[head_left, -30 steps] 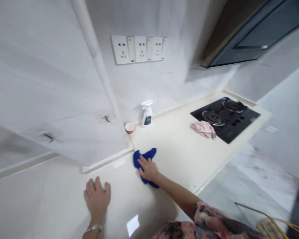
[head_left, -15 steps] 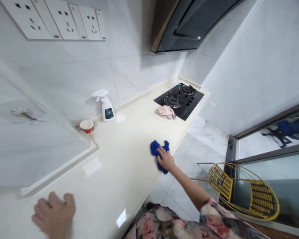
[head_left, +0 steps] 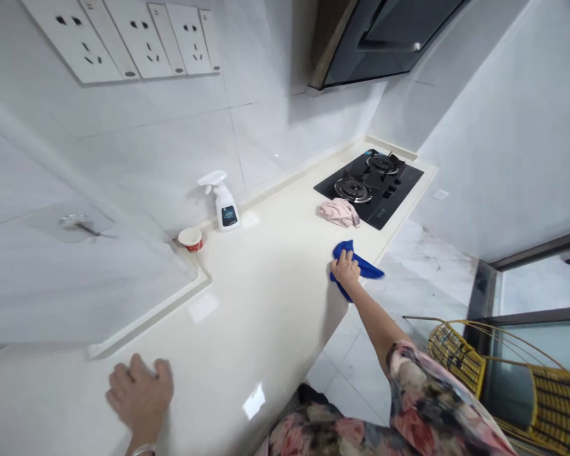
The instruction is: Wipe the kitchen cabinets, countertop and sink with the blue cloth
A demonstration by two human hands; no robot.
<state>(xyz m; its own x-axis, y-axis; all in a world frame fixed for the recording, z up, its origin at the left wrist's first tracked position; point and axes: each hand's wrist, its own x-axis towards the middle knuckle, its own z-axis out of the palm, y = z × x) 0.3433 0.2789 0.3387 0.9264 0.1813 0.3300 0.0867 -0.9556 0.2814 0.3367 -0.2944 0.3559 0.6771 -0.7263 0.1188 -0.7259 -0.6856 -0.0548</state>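
My right hand (head_left: 346, 269) presses a blue cloth (head_left: 367, 268) onto the pale countertop (head_left: 266, 285) near its front edge, fingers curled into the fabric. One corner of the cloth spreads out to the right, over the edge. At the lower left, my left hand (head_left: 141, 392) rests on the counter with its fingers apart and nothing in it. A crumpled pink cloth (head_left: 339, 213) lies beside the black gas hob (head_left: 370, 183), beyond my right hand.
Against the back wall stand a white spray bottle (head_left: 225, 206) and a red and white paper cup (head_left: 190, 239). A range hood (head_left: 384, 38) hangs above the hob. A yellow woven chair (head_left: 458, 354) is on the floor at the right.
My right hand has moved with the blue cloth along the counter toward the hob, and the cloth is more spread out. The view has shifted, and my left hand still lies on the counter.
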